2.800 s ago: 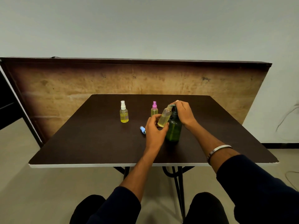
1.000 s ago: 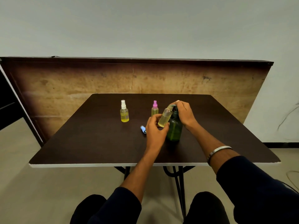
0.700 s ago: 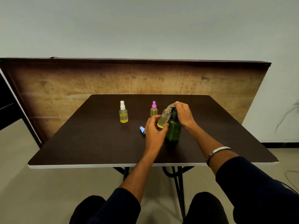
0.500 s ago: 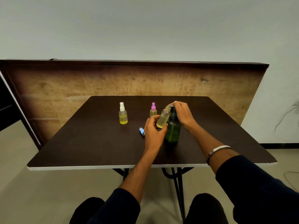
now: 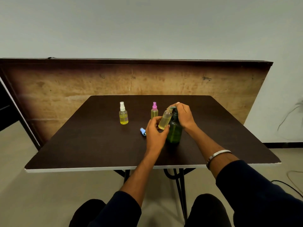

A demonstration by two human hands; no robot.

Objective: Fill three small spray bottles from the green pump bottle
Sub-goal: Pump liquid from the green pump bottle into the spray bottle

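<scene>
The green pump bottle stands on the dark table right of centre. My right hand is curled over its pump head. My left hand grips an uncapped small bottle with pale yellow liquid, tilted so its mouth meets the pump spout. A blue spray cap lies on the table just left of my left hand. Behind stand a pink-capped spray bottle and a white-capped spray bottle, both holding yellow liquid.
A wooden board leans upright behind the table. The table's white front edge faces my knees. Cables lie on the floor at the right.
Both hands and the bottles keep the same pose throughout. Only the camera view shifts slightly.
</scene>
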